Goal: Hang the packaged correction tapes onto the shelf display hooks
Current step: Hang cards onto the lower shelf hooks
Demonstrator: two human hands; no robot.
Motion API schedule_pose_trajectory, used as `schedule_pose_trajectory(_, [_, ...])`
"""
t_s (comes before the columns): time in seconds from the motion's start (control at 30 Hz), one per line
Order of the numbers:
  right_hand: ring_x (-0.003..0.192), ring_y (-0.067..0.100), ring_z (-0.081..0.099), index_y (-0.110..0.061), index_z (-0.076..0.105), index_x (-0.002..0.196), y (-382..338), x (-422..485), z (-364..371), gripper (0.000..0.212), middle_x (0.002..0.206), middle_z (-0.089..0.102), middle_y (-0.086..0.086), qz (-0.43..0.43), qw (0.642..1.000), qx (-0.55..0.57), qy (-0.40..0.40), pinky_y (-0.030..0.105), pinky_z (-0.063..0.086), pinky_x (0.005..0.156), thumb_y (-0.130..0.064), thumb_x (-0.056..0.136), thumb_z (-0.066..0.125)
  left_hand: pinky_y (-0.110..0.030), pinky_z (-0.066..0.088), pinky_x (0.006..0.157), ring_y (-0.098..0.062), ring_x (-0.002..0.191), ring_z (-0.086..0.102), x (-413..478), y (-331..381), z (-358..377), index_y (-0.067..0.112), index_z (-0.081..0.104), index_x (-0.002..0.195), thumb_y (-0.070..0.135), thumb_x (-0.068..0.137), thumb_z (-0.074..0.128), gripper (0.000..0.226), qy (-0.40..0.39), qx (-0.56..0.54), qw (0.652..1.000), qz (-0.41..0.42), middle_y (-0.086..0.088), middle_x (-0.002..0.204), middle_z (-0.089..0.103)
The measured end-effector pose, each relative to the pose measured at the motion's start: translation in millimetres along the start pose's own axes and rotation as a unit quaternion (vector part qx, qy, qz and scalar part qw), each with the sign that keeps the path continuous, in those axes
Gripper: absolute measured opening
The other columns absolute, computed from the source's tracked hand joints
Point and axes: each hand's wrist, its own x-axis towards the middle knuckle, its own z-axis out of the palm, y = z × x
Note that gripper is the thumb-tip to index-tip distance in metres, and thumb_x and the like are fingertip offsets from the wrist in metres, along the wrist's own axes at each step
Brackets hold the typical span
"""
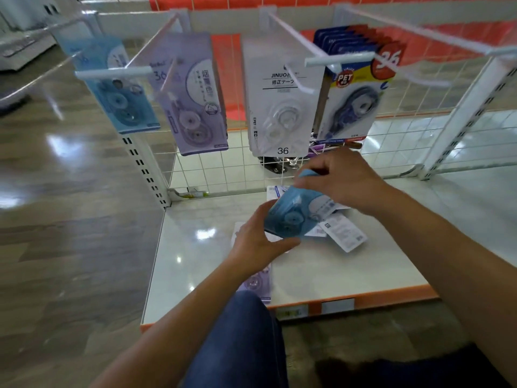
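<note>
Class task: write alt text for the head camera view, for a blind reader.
Two hands hold a blue packaged correction tape above a white shelf, the left hand at its lower end, the right hand at its top. Behind, blue, purple, white and navy packs hang on hooks.

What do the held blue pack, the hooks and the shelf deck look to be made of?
The blue pack: probably printed card under a clear plastic blister; it shines glossily. The hooks: thin straight rods, seemingly white-coated metal wire. The shelf deck: pale and glossy, mirroring lights; coated metal or laminate, unclear which.
</note>
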Motion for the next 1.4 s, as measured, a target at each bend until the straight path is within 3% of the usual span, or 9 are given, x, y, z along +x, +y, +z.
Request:
schedule_pose_trajectory(0.13, [0.068,0.007,0.059,-0.023,0.074,0.083,-19.1,-2.4,-15.5,0.01,0.074,0.068,-0.007,-0.069,0.997,-0.014,0.015,0.014,0.043,0.054,-0.033,0.08,0.073,-0.014,0.052,0.071,-0.004,0.09,0.062,-5.3,13.4,-11.0,0.026,0.057,0.113,0.038,0.082,0.073,0.037,0.032,-0.013,0.999,0.003,0.006,0.107,0.067])
schedule_pose_trajectory(0.23, [0.066,0.001,0.06,-0.022,0.073,0.088,-24.0,-3.5,-24.4,0.009,0.073,0.065,-0.015,-0.09,0.996,0.001,0.029,0.016,0.046,0.057,-0.029,0.081,0.073,-0.02,0.057,0.075,-0.007,0.093,0.065,-13.1,22.5,-20.4,0.026,0.056,0.107,0.032,0.086,0.069,0.026,0.043,-0.072,0.996,0.001,0.008,0.102,0.066])
schedule_pose_trajectory(0.3, [0.069,0.002,0.062,-0.023,0.072,0.089,-23.2,-2.6,-26.1,0.007,0.075,0.066,-0.016,-0.083,0.996,0.025,0.032,0.015,0.049,0.058,-0.027,0.082,0.072,-0.028,0.058,0.082,-0.011,0.1,0.065,-21.2,27.3,-28.6,0.025,0.055,0.11,0.029,0.088,0.066,0.025,0.048,-0.108,0.993,-0.01,0.006,0.107,0.066])
schedule_pose_trajectory(0.4, [0.082,0.022,0.07,-0.029,0.07,0.082,-26.6,-2.8,-19.2,0.009,0.084,0.074,0.0,-0.061,0.985,0.16,0.01,0.032,0.058,0.072,-0.02,0.082,0.072,-0.037,0.056,0.089,-0.016,0.107,0.064,-30.4,27.9,-42.8,0.023,0.055,0.114,0.027,0.086,0.066,0.03,0.051,-0.178,0.982,-0.021,0.001,0.115,0.066])
schedule_pose_trajectory(0.5, [0.08,0.014,0.07,-0.027,0.068,0.086,-36.7,-4.0,-5.2,0.012,0.085,0.074,-0.006,-0.054,0.964,0.26,-0.022,0.025,0.058,0.071,-0.015,0.085,0.068,-0.04,0.055,0.091,-0.019,0.109,0.064,-39.1,26.8,-58.1,0.02,0.056,0.114,0.033,0.077,0.066,0.041,0.066,-0.244,0.967,-0.017,-0.001,0.116,0.067])
schedule_pose_trajectory(0.63, [0.061,0.004,0.065,-0.021,0.069,0.081,-55.1,-3.7,13.1,0.007,0.069,0.072,-0.009,-0.06,0.937,0.344,-0.021,0.019,0.057,0.064,-0.016,0.086,0.066,-0.032,0.057,0.084,-0.014,0.103,0.067,-47.9,22.4,-78.2,0.026,0.058,0.106,0.024,0.08,0.066,0.027,0.102,-0.274,0.956,-0.005,0.007,0.105,0.07])
schedule_pose_trajectory(0.8, [0.063,0.001,0.063,-0.024,0.068,0.08,-87.1,-0.2,42.8,0.014,0.066,0.07,-0.013,-0.091,0.929,0.358,-0.027,0.021,0.057,0.066,-0.012,0.087,0.065,-0.032,0.056,0.086,-0.018,0.107,0.066,-62.7,14.9,-109.6,0.02,0.057,0.115,0.031,0.069,0.064,0.047,0.135,-0.301,0.944,0.006,-0.001,0.115,0.068])
schedule_pose_trajectory(1.17, [0.071,0.002,0.066,-0.024,0.063,0.081,-178.6,15.9,71.1,0.013,0.082,0.07,-0.007,-0.2,0.916,0.342,-0.055,0.019,0.055,0.061,-0.018,0.092,0.059,-0.03,0.056,0.085,-0.019,0.107,0.066,-100.7,-6.7,-186.1,0.016,0.057,0.114,0.026,0.077,0.066,0.039,0.208,-0.276,0.938,0.03,0.001,0.11,0.07])
schedule_pose_trajectory(1.4, [0.09,0.016,0.068,-0.028,0.063,0.079,-210.0,14.7,91.6,0.02,0.092,0.072,0.004,-0.219,0.928,0.296,-0.052,0.048,0.059,0.073,-0.037,0.094,0.053,-0.03,0.056,0.085,-0.022,0.107,0.066,-114.6,-13.6,-201.1,0.012,0.056,0.115,0.015,0.081,0.072,0.037,0.216,-0.318,0.922,0.039,-0.003,0.111,0.07])
